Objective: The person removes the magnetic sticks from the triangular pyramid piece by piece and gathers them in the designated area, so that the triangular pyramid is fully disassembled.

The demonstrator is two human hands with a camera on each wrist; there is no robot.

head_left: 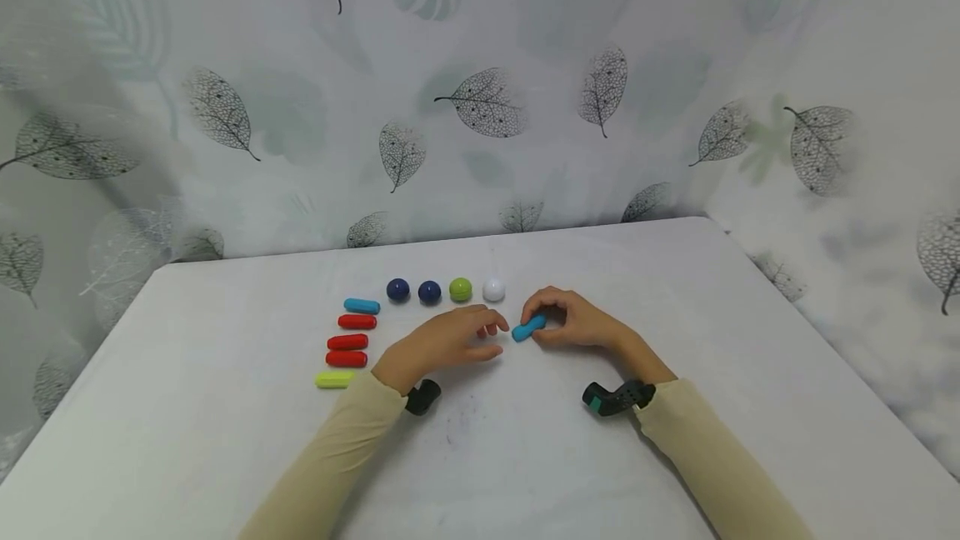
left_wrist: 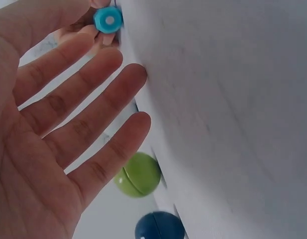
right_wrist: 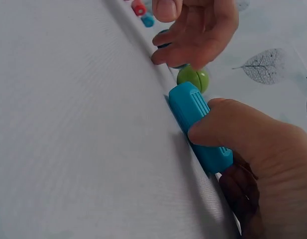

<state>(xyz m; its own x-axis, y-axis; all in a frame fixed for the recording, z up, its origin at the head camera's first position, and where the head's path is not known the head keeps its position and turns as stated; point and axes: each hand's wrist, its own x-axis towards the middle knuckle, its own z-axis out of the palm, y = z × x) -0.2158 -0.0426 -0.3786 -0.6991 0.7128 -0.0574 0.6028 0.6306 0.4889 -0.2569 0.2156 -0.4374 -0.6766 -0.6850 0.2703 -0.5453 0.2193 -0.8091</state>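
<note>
My right hand (head_left: pixel 573 321) pinches a light-blue ribbed plastic stick (right_wrist: pixel 200 127) between thumb and fingers, low over the white table. In the head view that blue stick (head_left: pixel 528 328) slants toward the left hand. Just left of it, my left hand (head_left: pixel 448 342) hovers with its fingers spread and holds nothing. The left wrist view shows its open palm (left_wrist: pixel 34 164), with the round end of the blue stick (left_wrist: pixel 109 20) beyond the fingertips. Behind the hands lie a white ball (head_left: pixel 493 289) and a green ball (head_left: pixel 461 289).
Two dark-blue balls (head_left: pixel 398 290) continue the row to the left. A column of sticks lies left of the left hand: a blue stick (head_left: pixel 362 306), three red sticks (head_left: pixel 347 342) and a yellow-green stick (head_left: pixel 335 379). Leaf-patterned cloth (head_left: pixel 450 182) hangs behind the white table (head_left: pixel 225 407).
</note>
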